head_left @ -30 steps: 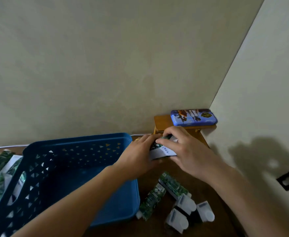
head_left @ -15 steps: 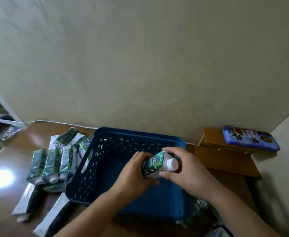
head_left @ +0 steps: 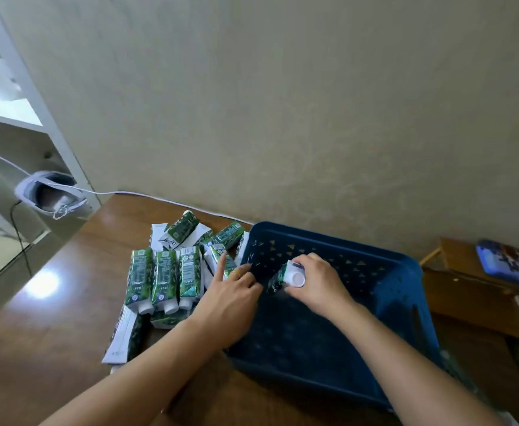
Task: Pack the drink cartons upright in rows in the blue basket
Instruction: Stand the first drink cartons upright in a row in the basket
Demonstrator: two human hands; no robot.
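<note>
The blue basket sits on the wooden table, right of centre, with nothing standing in it apart from the carton in my hand. My right hand grips a green and white drink carton by its white-capped top, inside the basket near the far left corner. My left hand reaches over the basket's left wall, fingers spread and index finger pointing at the loose cartons; it holds nothing. A pile of several green cartons lies flat on the table left of the basket.
A low wooden stand with a blue tin on it stands right of the basket. A white cable runs along the wall. A white shelf unit and a shoe are at the far left.
Both hands carried one carton from beside the wooden stand into the basket. My left hand has let go of it and moved left toward the pile. The camera swung left.
</note>
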